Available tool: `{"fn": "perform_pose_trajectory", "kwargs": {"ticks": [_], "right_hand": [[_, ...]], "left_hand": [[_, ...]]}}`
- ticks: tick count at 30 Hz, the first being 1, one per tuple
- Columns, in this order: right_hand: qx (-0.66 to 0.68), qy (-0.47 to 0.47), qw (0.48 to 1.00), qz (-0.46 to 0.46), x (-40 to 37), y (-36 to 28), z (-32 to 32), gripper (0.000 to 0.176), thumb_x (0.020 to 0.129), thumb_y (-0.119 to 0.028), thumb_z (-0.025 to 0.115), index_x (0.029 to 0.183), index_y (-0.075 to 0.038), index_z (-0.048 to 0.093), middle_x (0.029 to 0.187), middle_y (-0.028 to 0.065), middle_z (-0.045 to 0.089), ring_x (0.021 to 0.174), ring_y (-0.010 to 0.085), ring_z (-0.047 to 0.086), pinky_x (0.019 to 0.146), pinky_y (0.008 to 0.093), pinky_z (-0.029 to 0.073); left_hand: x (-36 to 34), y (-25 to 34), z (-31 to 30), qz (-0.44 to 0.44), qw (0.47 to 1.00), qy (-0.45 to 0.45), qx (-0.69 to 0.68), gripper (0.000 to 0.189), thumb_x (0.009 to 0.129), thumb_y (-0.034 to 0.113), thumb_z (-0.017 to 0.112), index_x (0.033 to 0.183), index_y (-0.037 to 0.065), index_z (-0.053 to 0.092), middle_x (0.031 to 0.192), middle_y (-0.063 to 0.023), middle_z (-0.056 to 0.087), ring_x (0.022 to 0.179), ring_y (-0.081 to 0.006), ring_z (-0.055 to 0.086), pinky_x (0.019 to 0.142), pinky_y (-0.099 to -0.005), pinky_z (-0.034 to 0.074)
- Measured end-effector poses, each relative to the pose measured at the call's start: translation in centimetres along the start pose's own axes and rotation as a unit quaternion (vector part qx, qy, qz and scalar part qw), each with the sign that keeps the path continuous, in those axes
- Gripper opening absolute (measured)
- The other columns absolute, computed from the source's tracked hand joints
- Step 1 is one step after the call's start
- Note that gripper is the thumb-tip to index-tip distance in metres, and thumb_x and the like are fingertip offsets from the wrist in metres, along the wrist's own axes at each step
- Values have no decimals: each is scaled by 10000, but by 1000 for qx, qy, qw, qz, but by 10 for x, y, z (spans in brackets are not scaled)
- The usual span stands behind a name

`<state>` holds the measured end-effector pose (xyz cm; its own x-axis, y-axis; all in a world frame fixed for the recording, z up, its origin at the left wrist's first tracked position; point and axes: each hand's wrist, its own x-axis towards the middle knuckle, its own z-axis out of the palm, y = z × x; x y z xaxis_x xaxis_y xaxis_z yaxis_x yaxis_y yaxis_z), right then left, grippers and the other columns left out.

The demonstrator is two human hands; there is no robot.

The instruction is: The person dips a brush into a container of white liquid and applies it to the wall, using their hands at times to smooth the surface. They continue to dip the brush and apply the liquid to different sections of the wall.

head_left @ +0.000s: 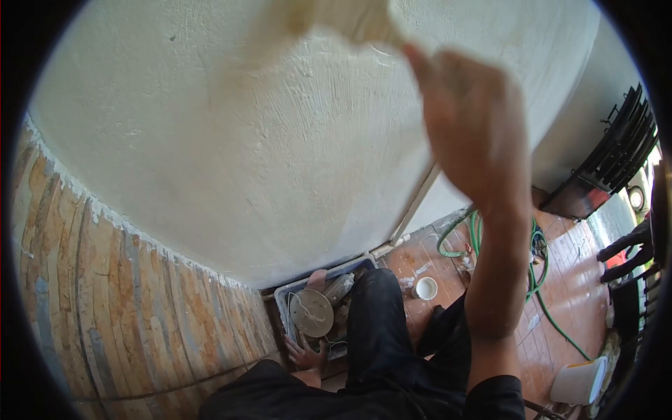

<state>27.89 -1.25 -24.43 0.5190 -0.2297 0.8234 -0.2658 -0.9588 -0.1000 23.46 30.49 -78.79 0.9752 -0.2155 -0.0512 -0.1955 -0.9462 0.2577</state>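
My right hand (476,126) is raised in front of the pale wall (280,161), closed around a wide paintbrush (353,19). Motion blurs the brush, and the top of the view cuts it off. Rough strokes and ridges mark the wall's surface below it. Low down, my left hand (306,355) has its fingers spread at the near edge of a grey plastic crate (282,297). Inside the crate, just beyond those fingers, lies a round beige lid or disc (311,313) with a white cord around it.
Stone-patterned cladding (133,294) borders the wall on the left. A small white cup (425,288) stands on the tiled floor (553,315), near my knees. A green hose (560,329) curls at right, with a white bucket (579,381) and black metalwork (605,157) beyond.
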Motion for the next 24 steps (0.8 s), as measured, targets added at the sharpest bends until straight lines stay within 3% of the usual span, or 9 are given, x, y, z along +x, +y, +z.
{"fn": "perform_pose_trajectory", "kwargs": {"ticks": [2,3,5,7,15,18,22,23,24], "right_hand": [[-84,129,979,-133,37,21,3,135,868,-96,534,939,-20,619,632,143,528,506,264,489,482,347,403],[147,71,979,121,44,-29,-24,273,950,-181,458,797,27,549,476,-9,389,367,59,292,327,233,259],[97,125,987,-33,35,-10,2,260,901,-202,528,780,21,581,622,202,509,496,317,443,491,377,395],[107,67,991,52,0,-7,24,327,878,-155,544,585,-13,511,460,194,445,410,359,487,432,401,370],[121,-243,937,220,-145,-11,90,335,903,-256,501,709,7,572,548,235,553,495,426,554,489,496,448],[102,-226,951,186,-121,-4,59,338,893,-247,519,687,11,595,538,233,543,485,410,553,483,474,449],[108,68,986,111,-38,-14,-12,372,864,-158,585,540,-16,470,439,180,453,358,328,454,379,385,350],[126,87,978,143,-20,-14,-25,412,914,-267,553,601,-2,509,451,49,330,433,90,278,412,322,255],[162,111,975,103,-6,-13,-30,434,916,-295,543,598,-1,512,459,19,314,442,77,280,420,314,245]], "left_hand": [[2,0,-4,-3,1000,-4,18,799,721,507,610,1384,133,369,1499,-233,111,1376,-375,146,972,-542,275],[0,-3,-3,-4,1000,-5,20,799,721,507,610,1384,133,369,1499,-233,111,1376,-375,146,972,-542,275],[2,-3,1,2,1000,10,14,805,709,503,620,1382,137,373,1497,-233,124,1370,-375,167,966,-538,283],[3,-5,1,5,1000,9,10,807,704,502,624,1380,139,376,1496,-233,129,1367,-375,175,964,-537,285],[3,-6,7,29,998,47,-6,800,692,485,641,1369,135,397,1491,-232,147,1360,-379,190,949,-533,303],[3,-6,9,21,999,42,1,783,693,481,642,1356,132,415,1491,-231,147,1360,-375,194,945,-524,311],[1,-2,3,12,999,33,8,764,699,480,639,1341,123,430,1491,-231,146,1360,-372,196,943,-515,311],[2,-2,1,16,999,40,5,762,700,480,638,1340,120,431,1492,-231,144,1360,-372,195,944,-515,310],[3,0,-1,12,999,41,7,762,700,480,638,1340,120,431,1492,-231,144,1360,-372,195,944,-515,310]]}}
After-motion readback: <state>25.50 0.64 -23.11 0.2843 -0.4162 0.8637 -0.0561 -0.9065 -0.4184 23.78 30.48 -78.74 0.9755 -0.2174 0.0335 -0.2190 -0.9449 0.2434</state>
